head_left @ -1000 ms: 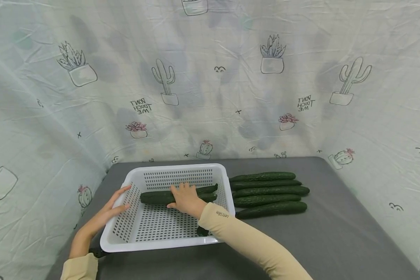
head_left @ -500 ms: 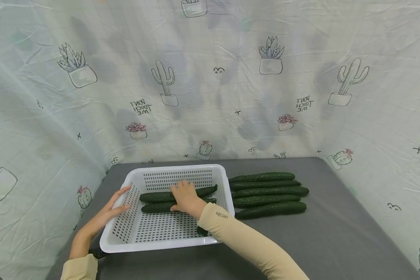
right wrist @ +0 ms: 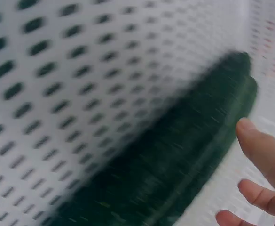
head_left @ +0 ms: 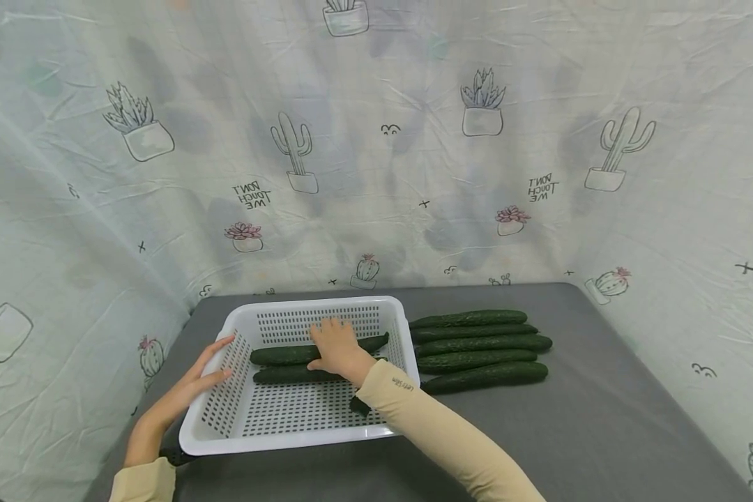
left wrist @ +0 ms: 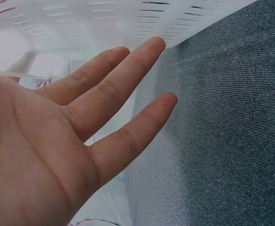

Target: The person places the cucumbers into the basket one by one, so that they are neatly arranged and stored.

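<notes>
Two dark-green cucumbers lie lengthwise, close together, on the floor of the white slotted basket (head_left: 288, 440), and they're long, slim ones: the back cucumber (head_left: 282, 355) narrows at its right tip to a little stem, while the front cucumber (head_left: 285, 376) has its right part mostly hidden behind the hand. Seen from the right wrist, their far ends look rounded and their skin is blurred. Now the change: a second ago that front one overlaps its neighbour under a grasping hand, and here it sits lower, nearer the person, with both cucumbers plainly showing! The right hand (head_left: 341, 348) has let go, fingers spread loosely above the pair, though whether a fingertip still brushes them I can't tell. Over on the far side the left hand (head_left: 188, 390) stays at the basket's left rim, fingers straight, clutching nothing. To the right, five more cucumbers (head_left: 483, 343) lie stacked in a neat row on the grey table (head_left: 602, 418), just where they were
</notes>
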`<state>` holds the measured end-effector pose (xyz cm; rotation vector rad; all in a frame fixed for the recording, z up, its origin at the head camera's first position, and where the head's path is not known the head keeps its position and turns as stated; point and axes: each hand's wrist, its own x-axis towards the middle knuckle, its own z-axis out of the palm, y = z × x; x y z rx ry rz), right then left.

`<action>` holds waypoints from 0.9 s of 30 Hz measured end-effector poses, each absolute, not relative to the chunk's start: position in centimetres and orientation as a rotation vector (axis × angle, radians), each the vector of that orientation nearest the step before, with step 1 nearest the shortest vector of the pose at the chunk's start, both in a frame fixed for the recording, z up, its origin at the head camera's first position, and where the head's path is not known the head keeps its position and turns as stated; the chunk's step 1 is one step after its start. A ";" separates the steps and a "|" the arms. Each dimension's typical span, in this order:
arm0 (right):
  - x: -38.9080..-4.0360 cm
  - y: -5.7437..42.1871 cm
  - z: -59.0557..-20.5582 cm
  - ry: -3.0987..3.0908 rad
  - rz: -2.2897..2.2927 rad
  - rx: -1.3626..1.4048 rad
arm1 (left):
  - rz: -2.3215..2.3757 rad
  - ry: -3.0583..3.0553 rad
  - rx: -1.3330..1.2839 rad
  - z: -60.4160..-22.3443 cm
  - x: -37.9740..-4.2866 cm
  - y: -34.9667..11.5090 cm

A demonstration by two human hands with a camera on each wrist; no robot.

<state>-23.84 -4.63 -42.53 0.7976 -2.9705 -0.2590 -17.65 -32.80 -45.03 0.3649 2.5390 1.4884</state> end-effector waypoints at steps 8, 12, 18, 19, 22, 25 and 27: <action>-23.7 -3.7 -40.9 -3.007 -0.048 0.790 | 1.502 2.532 0.366 -44.9 -17.3 -32.7; -23.6 -3.1 -40.3 -3.018 0.061 0.791 | 1.502 2.534 0.359 -45.0 -17.3 -32.8; -23.4 -2.2 -39.0 -3.005 0.123 0.779 | 1.504 2.516 0.349 -45.2 -17.5 -32.8; -23.4 -2.1 -38.8 -3.000 0.132 0.781 | 1.505 2.518 0.353 -45.2 -17.5 -32.9; -23.2 -1.7 -37.9 -2.995 0.213 0.804 | 1.521 2.506 0.360 -45.1 -17.5 -33.0; -22.9 -1.4 -37.0 -2.991 0.293 0.828 | 1.543 2.482 0.358 -45.0 -17.5 -33.0; -22.5 -1.1 -36.4 -2.984 0.328 0.843 | 1.536 2.487 0.360 -44.9 -17.4 -33.0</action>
